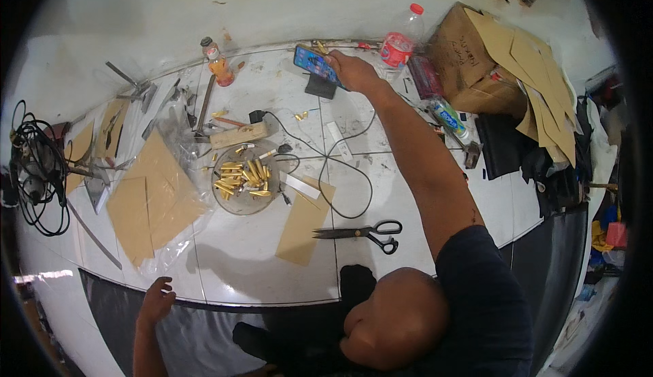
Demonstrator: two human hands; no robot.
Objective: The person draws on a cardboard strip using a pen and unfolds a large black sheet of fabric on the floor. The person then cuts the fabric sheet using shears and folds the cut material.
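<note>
At the far middle of the white-tiled table, my right hand (352, 72) is closed on the right end of a smartphone (314, 62) with a lit screen. Just below the phone stands a small black block-like stand (320, 87); whether they touch I cannot tell. My left hand (158, 300), fingers apart and holding nothing, is by the table's near left edge. Beyond it lie tan card sheets (166, 203), partly on clear plastic. A clear round dish (239, 208) holds several gold-coloured metal tubes (235, 176). Black-handled scissors (364, 231) lie beside a tan card strip (297, 235).
A black cable (371, 186) loops across the middle. Bottles (398, 47) with red and orange colours stand at the back. A cardboard box (457, 57) with tan sheets fills the back right; coiled black cable (44, 214) hangs far left. A wooden block (239, 134) lies behind the dish.
</note>
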